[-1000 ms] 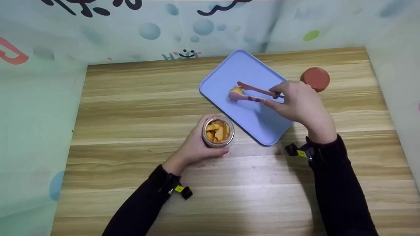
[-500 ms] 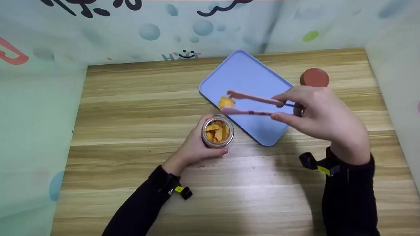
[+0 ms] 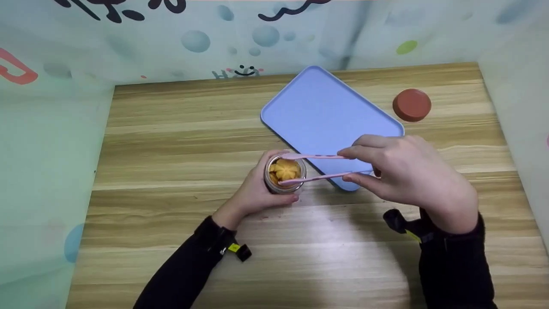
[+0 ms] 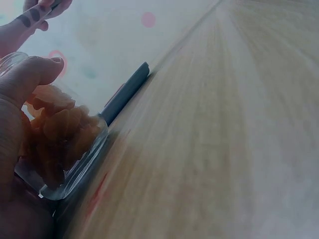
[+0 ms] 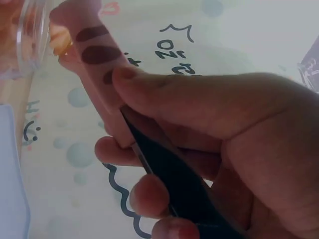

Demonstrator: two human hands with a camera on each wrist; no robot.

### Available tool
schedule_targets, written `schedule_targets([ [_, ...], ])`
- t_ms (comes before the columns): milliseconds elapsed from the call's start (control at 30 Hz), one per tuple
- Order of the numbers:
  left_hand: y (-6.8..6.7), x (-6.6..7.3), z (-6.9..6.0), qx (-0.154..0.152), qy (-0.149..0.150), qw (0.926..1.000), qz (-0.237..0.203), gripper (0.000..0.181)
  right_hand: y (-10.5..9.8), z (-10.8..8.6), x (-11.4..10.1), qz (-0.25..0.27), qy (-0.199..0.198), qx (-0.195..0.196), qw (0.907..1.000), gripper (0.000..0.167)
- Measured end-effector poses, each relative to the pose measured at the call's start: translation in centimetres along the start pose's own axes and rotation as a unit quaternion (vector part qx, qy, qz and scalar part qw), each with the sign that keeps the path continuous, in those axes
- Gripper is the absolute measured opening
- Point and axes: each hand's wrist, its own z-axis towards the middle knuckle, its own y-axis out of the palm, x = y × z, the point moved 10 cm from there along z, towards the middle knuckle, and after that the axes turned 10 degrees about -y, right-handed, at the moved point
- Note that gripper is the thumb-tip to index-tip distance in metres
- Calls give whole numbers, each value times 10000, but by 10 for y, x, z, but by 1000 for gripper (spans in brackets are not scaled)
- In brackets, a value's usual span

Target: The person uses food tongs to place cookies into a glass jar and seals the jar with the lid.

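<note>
My left hand (image 3: pixel 257 189) grips a clear glass jar (image 3: pixel 304 172) filled with orange-yellow flower-shaped cookies (image 4: pixel 65 124). The jar stands on the table beside the blue tray's lower left edge. With thumb and fingers of my right hand (image 3: pixel 407 171), I hold pink tongs (image 3: pixel 319 177) that have dark patches. Their tips are spread over the jar's mouth. Between them lies a cookie (image 3: pixel 286 170); in the right wrist view, a bit of cookie (image 5: pixel 61 41) shows between the tips. From the head view I cannot tell whether the tongs touch it.
A blue tray (image 3: pixel 313 103) lies diagonally on the wooden table (image 3: pixel 180 146), partly under my right hand. The round red-brown lid (image 3: pixel 411 105) sits to its right. Patterned pale walls (image 3: pixel 171 43) enclose the table at the back and sides.
My right hand has carried the cookie in the tongs off the tray, down and left to the jar's mouth. The tong tips look wider apart. My left hand and jar have stayed still.
</note>
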Motion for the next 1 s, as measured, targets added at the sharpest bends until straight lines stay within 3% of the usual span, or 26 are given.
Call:
schedule_targets([
  [267,1,0,-1,-66,-12,10000,-3,100,7,1,-2,-137,143,-139,9997,33],
  [600,1,0,-1,-70,-66,10000,-23,102,9,0,4,133,359,-248,9990,36],
  [1000,0,-1,0,-26,-77,9999,100,101,4,0,6,135,346,-79,9993,33],
])
